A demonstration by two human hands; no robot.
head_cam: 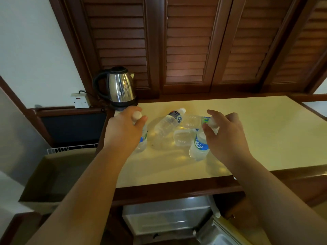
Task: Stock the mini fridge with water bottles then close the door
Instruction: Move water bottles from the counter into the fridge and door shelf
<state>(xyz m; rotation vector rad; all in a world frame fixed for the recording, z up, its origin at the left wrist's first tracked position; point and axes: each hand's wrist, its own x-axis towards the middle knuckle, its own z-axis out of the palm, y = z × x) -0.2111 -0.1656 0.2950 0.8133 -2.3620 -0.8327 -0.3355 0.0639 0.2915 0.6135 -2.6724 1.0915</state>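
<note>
Only 1 legible text: blue label on the right upright water bottle (199, 145) read "Waig", letters partly cut off by the right hand (228, 137). Labels on the lying bottle (167, 128) and left bottle (142, 140) were too blurred to read.

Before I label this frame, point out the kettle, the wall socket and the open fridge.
kettle (120, 86): head view, on its steel body.
wall socket (80, 100): head view, on its white faceplate.
fridge (166, 221): head view, on its inner shelf.
</note>
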